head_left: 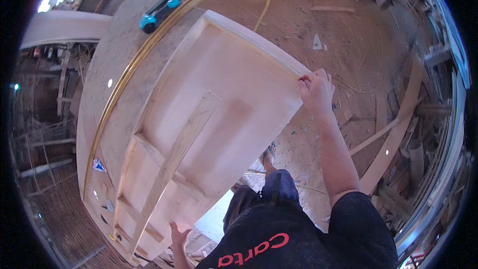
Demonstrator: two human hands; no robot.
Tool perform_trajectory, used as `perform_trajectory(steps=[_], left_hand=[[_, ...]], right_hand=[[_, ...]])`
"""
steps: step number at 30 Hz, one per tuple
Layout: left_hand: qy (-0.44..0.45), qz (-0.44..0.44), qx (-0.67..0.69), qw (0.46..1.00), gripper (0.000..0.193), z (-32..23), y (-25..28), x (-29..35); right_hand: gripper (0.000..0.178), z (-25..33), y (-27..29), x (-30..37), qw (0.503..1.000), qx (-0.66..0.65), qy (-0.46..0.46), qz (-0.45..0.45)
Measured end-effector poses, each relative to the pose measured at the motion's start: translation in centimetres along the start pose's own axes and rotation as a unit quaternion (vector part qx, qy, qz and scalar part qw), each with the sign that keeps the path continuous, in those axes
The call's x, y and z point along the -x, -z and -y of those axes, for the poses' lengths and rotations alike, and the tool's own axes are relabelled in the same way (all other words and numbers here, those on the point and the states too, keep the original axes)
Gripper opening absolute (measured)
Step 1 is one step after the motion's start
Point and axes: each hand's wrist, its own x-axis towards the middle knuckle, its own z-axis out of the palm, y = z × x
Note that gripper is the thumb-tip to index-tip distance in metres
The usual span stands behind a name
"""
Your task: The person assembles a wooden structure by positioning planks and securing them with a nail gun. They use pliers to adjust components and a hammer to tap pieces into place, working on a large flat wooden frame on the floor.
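A large pale wooden panel (259, 77) with raised edge strips slants across the middle, over the left bench. My right hand (317, 89) is closed around its far right corner, fingers curled over the edge. Low in the view, my left hand (179, 234) is open beside the panel's near end, thumb and fingers apart; whether it touches the wood I cannot tell. A long loose-looking slat (174, 157) runs lengthwise over the panel. Short cross pieces (149, 150) sit between its edges at the nearer end.
On the bench (107, 114) lie a teal and black power tool (160, 11) and a long yellow strip or hose (117, 94). A yellow hose (269, 0) loops beyond the panel. Wood offcuts (333, 9) litter the dusty floor; boards (393, 154) lean along the right.
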Motion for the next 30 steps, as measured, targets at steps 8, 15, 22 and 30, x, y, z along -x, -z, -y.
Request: perform_trajectory(steps=[8, 15, 22, 30], left_hand=[[-0.054, -0.053, 0.024, 0.997, 0.125, 2.7, -3.1, -1.4], [0.016, -0.165, 0.022, 0.986, 0.084, -1.5, -4.1, 3.5], [-0.005, -0.347, 0.158, 0.924, 0.008, -2.5, -7.4, 8.5], [-0.010, -0.459, 0.269, 0.847, 0.013, 5.7, -5.3, 9.3]], right_hand=[[0.020, -1.0, -0.6, -0.1, 0.994, 0.034, 0.106, -0.003], [0.025, -1.2, -0.3, 2.9, 0.992, -0.011, 0.100, -0.081], [0.035, 7.8, -2.4, 8.7, 0.969, -0.153, 0.186, 0.051], [0.017, 23.6, -3.4, 17.3, 0.898, -0.208, 0.378, 0.088]])
